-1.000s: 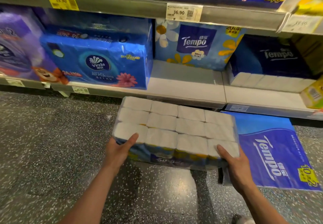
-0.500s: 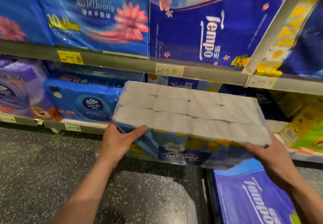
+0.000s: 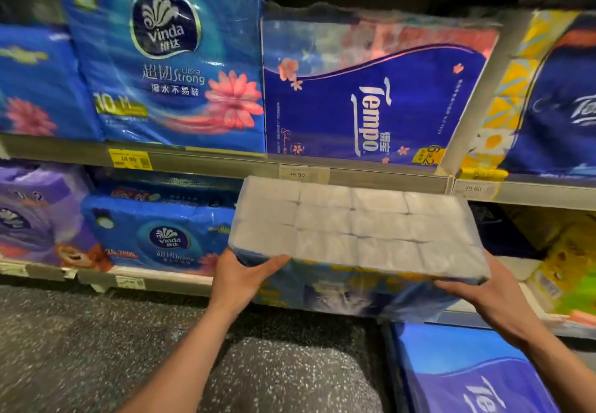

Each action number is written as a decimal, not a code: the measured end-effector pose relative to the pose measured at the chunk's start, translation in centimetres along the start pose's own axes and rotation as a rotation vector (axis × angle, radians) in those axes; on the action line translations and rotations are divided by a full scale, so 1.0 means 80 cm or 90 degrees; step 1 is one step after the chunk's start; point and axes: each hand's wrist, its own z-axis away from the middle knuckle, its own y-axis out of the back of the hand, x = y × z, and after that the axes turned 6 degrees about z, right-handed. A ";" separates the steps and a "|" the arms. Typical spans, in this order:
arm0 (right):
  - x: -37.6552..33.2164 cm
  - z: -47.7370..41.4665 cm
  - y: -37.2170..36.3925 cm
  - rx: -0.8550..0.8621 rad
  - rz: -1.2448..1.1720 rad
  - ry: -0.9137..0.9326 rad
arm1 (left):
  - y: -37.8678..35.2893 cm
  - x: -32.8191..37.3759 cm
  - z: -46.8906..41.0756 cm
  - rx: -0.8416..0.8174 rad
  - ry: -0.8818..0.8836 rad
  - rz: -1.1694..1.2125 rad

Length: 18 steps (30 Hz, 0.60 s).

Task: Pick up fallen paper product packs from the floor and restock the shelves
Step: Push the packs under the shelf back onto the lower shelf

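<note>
Tissue multipack (image 3: pixel 354 229) held level: left hand (image 3: pixel 240 279) grips its left end, right hand (image 3: pixel 483 293) grips its right end. Long axis spans hand to hand. Lower shelf (image 3: pixel 161 279) lies just beyond both hands.

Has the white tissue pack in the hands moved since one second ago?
Yes. The tissue pack has gone up: it was low by the bottom shelf, and now its far edge reaches the 36.90 price tag.

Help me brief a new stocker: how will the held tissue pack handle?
Probably light for its bulk: the tissue pack shows wrapped paper bundles. Likely fairly stiff; it spans left hand and right hand without sagging. Its glossy film may slip.
</note>
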 end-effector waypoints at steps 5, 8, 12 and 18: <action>0.034 0.000 -0.017 0.004 -0.039 -0.031 | -0.018 -0.022 -0.008 -0.004 0.058 -0.003; 0.040 -0.011 -0.028 0.021 -0.084 -0.054 | -0.025 -0.023 -0.023 0.009 0.058 -0.004; 0.030 -0.040 -0.039 0.035 -0.101 -0.053 | -0.023 -0.013 -0.053 0.008 0.057 -0.025; 0.052 -0.085 -0.073 0.011 -0.093 -0.030 | -0.026 -0.037 -0.086 -0.006 0.110 -0.117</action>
